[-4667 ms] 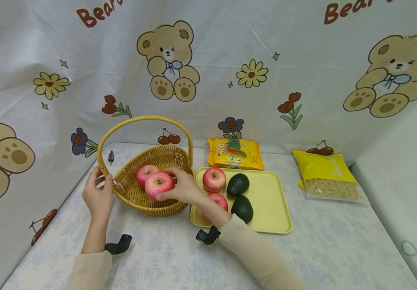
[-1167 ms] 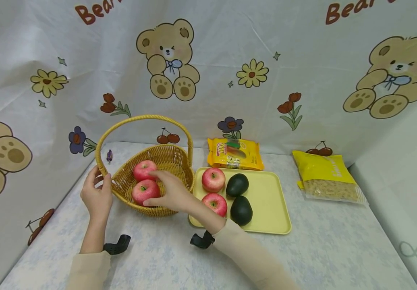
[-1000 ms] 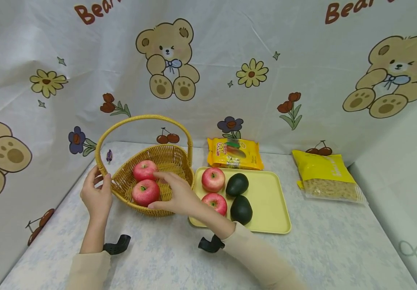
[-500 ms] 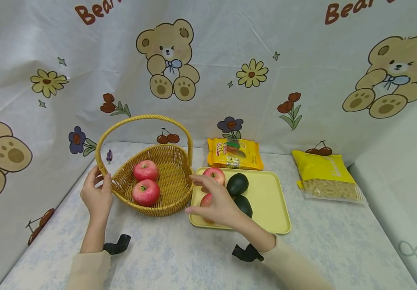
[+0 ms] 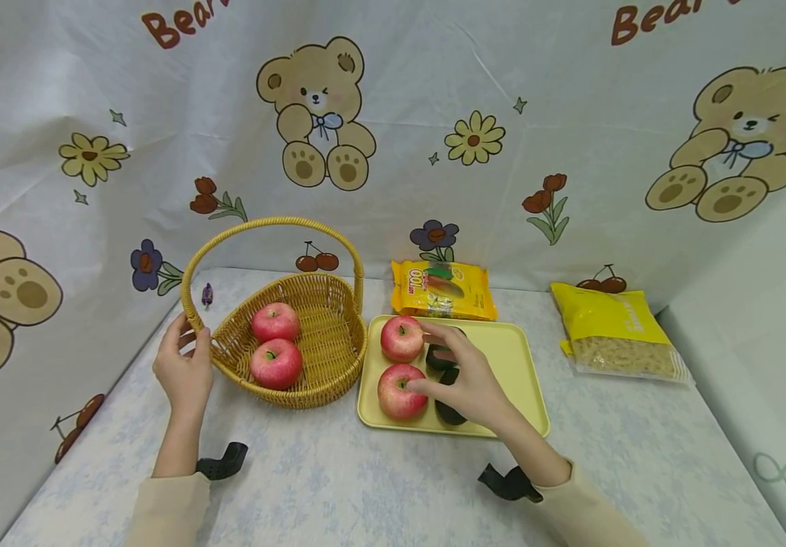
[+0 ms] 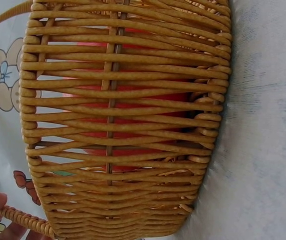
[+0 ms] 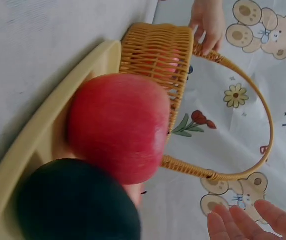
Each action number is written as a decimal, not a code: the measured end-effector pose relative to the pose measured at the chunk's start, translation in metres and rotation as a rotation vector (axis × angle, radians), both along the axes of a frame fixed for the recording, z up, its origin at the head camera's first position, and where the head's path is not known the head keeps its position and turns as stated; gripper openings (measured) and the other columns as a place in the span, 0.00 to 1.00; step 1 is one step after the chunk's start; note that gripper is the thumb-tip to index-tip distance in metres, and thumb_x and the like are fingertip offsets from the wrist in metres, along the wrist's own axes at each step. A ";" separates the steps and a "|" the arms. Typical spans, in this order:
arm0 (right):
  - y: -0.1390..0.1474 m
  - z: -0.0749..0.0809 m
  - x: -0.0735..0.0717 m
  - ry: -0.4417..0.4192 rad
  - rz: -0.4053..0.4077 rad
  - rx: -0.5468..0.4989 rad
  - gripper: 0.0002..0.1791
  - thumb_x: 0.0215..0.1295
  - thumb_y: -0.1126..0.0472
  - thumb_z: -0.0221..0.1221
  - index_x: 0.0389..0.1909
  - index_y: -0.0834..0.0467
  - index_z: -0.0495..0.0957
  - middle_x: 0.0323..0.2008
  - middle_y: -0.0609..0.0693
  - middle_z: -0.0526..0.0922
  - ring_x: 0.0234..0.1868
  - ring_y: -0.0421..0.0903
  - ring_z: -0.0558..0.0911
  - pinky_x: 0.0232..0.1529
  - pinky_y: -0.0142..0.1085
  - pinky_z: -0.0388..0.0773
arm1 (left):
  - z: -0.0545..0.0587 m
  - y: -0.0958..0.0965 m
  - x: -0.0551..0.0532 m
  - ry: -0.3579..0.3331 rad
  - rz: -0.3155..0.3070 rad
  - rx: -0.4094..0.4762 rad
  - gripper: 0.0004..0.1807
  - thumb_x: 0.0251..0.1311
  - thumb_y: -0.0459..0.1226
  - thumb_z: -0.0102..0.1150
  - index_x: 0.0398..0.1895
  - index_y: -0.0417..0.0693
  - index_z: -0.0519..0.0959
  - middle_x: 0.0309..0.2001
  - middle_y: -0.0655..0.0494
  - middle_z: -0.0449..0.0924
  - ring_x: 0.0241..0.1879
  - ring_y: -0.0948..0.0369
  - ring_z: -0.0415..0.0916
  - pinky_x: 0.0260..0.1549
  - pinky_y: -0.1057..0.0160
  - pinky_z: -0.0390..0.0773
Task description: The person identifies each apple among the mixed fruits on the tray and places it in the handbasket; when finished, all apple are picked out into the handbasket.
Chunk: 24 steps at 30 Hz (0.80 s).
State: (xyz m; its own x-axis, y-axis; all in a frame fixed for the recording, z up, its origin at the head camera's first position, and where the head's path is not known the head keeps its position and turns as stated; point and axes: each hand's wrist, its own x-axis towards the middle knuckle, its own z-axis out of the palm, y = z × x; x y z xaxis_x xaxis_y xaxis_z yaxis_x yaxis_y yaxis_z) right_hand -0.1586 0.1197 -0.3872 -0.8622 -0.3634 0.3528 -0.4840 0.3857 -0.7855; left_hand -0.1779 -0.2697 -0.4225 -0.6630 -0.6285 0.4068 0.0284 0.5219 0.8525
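My left hand grips the lower left end of the handle of a wicker basket. Two red apples lie in the basket's left side, a rear apple and a front apple. Over the pale yellow tray my right hand hovers with thumb and fingers spread, holding nothing. Its thumb tip overlaps the tray's front apple; its fingertips are right by the rear apple. Two dark green avocados, one seen as a dark avocado in the right wrist view, are partly hidden beneath the hand.
Behind the tray lies a yellow-orange packet with a mango picture. A yellow bag with a see-through lower part lies at the right. A small purple wrapped item sits left of the basket, near the bear-print cloth.
My right hand set down the apple it held in the basket, let go, and moved right, over the tray. My left hand has stayed on the handle.
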 end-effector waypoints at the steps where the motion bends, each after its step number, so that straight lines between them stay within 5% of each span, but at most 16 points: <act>1: 0.001 -0.002 -0.001 -0.007 -0.007 -0.003 0.43 0.48 0.58 0.75 0.67 0.54 0.67 0.63 0.49 0.73 0.61 0.48 0.77 0.57 0.43 0.78 | 0.000 0.000 0.000 0.003 0.000 0.001 0.21 0.66 0.33 0.55 0.63 0.43 0.75 0.54 0.44 0.80 0.39 0.84 0.65 0.37 0.83 0.66; 24: 0.001 -0.036 -0.015 -0.066 -0.009 0.114 0.45 0.50 0.54 0.74 0.68 0.62 0.65 0.61 0.61 0.72 0.59 0.60 0.76 0.55 0.52 0.78 | -0.001 0.000 0.000 0.008 0.001 -0.011 0.21 0.66 0.34 0.54 0.62 0.43 0.75 0.54 0.43 0.81 0.39 0.85 0.65 0.37 0.83 0.66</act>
